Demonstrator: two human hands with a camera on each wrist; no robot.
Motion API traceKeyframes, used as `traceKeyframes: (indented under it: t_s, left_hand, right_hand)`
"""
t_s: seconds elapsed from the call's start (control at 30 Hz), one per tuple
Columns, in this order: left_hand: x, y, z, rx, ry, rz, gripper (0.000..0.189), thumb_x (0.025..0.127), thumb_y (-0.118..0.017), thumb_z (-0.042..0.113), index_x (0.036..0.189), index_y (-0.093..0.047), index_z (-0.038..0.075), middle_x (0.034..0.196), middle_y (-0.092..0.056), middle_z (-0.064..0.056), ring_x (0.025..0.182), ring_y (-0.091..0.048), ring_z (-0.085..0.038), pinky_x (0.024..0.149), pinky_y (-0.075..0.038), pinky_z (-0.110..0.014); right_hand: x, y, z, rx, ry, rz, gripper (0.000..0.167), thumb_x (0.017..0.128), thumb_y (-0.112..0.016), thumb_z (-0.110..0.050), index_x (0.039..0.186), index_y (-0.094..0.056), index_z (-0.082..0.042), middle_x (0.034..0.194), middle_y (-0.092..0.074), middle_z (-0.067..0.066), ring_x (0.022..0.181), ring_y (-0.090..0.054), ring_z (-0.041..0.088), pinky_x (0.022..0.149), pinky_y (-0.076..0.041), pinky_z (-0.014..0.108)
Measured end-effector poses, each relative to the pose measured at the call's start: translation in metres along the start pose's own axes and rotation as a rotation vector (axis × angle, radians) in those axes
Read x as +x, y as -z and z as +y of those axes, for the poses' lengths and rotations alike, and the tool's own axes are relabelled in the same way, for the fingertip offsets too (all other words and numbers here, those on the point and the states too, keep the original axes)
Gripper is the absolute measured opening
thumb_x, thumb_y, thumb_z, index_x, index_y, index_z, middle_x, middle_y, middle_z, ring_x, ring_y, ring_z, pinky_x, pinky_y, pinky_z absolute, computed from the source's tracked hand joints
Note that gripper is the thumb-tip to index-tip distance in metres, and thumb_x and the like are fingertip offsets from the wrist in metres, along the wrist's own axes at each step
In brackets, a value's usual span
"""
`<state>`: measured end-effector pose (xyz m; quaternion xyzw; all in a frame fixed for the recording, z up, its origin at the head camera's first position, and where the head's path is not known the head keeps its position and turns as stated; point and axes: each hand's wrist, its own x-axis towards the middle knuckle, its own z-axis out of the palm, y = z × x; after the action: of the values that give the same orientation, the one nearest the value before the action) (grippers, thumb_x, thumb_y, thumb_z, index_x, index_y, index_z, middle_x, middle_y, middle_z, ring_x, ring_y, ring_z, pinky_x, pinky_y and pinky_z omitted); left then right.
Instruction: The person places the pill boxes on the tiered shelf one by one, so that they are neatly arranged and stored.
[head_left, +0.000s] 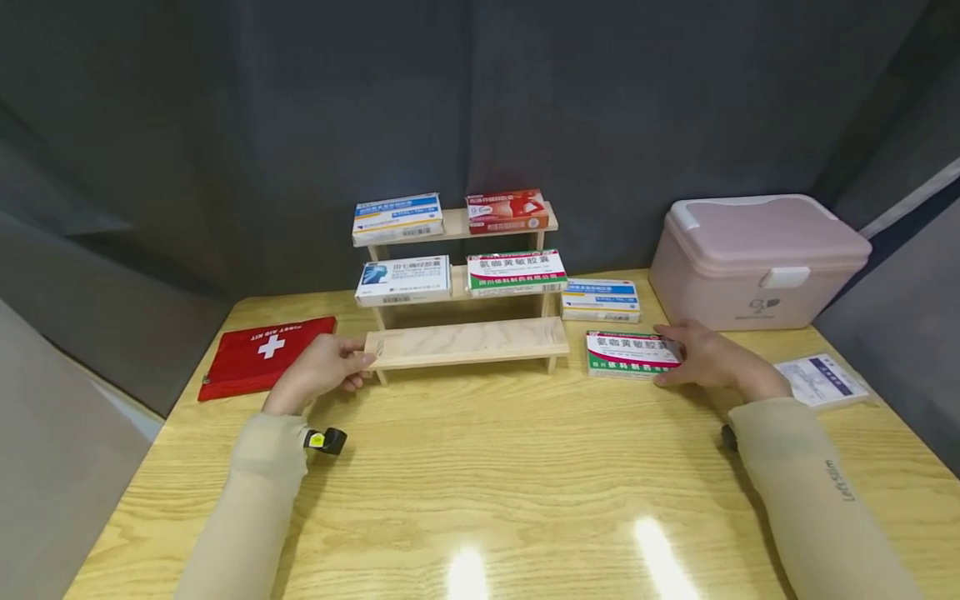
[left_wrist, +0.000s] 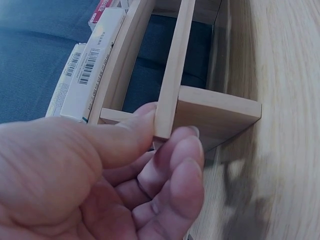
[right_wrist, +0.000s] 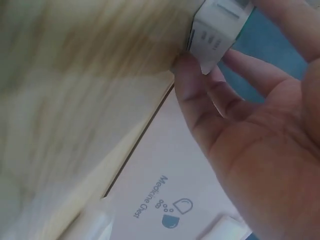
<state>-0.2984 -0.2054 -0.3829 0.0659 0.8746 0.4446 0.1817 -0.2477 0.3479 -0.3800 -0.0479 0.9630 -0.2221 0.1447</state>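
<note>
My left hand pinches the left end of the lowest board of a three-step wooden rack. In the left wrist view the thumb lies on one face of the board, with curled fingers at the other. My right hand grips the right end of a green, white and red medicine box on the table, right of the rack. In the right wrist view the white end of that box shows between thumb and fingers. The lowest board bears nothing; a similar medicine box stands on the middle step.
A white medicine box shares the middle step. Blue-white and red boxes stand on top. Another blue-white box lies beside the rack. A red first aid pouch, pink medicine chest and clear packet lie around.
</note>
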Motion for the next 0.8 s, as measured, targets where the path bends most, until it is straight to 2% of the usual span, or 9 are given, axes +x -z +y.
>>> traceKeyframes:
  t_s: [0.17, 0.37, 0.63, 0.8]
  left_hand:
    - [0.000, 0.001, -0.001, 0.008, 0.010, -0.003, 0.036, 0.095, -0.067, 0.016, 0.125, -0.061, -0.003, 0.093, -0.067, -0.021, 0.074, -0.064, -0.026, 0.069, -0.057, -0.029]
    - [0.002, 0.002, -0.001, 0.012, 0.011, -0.007, 0.037, 0.095, -0.067, 0.017, 0.126, -0.061, -0.002, 0.095, -0.067, -0.021, 0.076, -0.064, -0.028, 0.069, -0.057, -0.029]
    - [0.002, 0.002, -0.001, 0.016, 0.026, -0.012, 0.039, 0.096, -0.067, 0.019, 0.129, -0.060, -0.001, 0.096, -0.067, -0.021, 0.077, -0.065, -0.028, 0.070, -0.057, -0.029]
    - [0.003, 0.002, -0.001, 0.020, 0.029, -0.011, 0.041, 0.096, -0.066, 0.019, 0.131, -0.059, -0.001, 0.096, -0.068, -0.020, 0.077, -0.064, -0.027, 0.070, -0.057, -0.029]
  right_hand:
    - [-0.002, -0.001, -0.001, -0.010, -0.020, 0.009, 0.096, 0.076, -0.085, -0.042, 0.145, -0.040, 0.008, 0.142, -0.026, 0.036, 0.122, -0.034, 0.048, 0.104, -0.027, 0.068]
    - [-0.007, 0.004, 0.001, -0.020, 0.004, 0.040, 0.095, 0.072, -0.085, -0.051, 0.138, -0.047, 0.005, 0.128, -0.042, 0.028, 0.110, -0.042, 0.040, 0.097, -0.036, 0.061]
    - [-0.014, 0.017, -0.001, -0.007, 0.058, 0.114, 0.086, 0.074, -0.084, -0.052, 0.131, -0.052, 0.004, 0.118, -0.055, 0.019, 0.102, -0.051, 0.034, 0.087, -0.043, 0.050]
    - [-0.019, 0.027, -0.010, -0.019, 0.072, 0.136, 0.088, 0.075, -0.082, -0.056, 0.132, -0.053, 0.005, 0.117, -0.057, 0.020, 0.100, -0.054, 0.035, 0.084, -0.044, 0.049]
